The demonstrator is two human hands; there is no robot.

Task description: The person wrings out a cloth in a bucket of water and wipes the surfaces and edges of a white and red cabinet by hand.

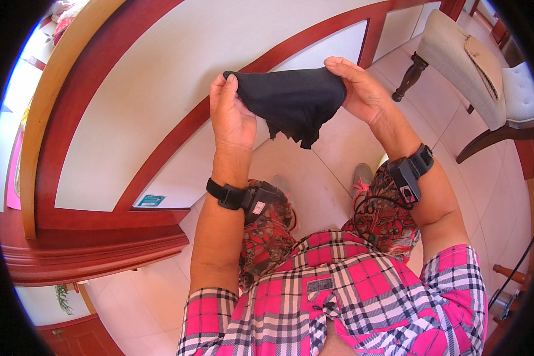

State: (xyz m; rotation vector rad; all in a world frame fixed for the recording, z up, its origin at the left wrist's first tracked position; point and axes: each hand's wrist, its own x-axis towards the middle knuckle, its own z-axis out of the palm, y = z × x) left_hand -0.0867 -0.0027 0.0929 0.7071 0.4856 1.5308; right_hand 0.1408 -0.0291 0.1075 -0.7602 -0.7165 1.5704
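Note:
A black piece of cloth (293,95), perhaps a small garment, is stretched between my two hands above the floor. Its upper edge runs nearly straight, while the lower part hangs in loose folds. My left hand (233,111) pinches the left end between thumb and fingers. At the other end, my right hand (358,89) has its thumb on the upper corner; the cloth hides some of its fingers. A black strapped device sits on each of my forearms, the left one (240,200) and the right one (409,175).
A white sliding-type panel with a red wooden frame (169,133) stands close ahead and to the left. On the right is an upholstered chair (458,66) with dark wooden legs and a beige flat item (485,66) on it. Pale tiles (311,178) cover the floor.

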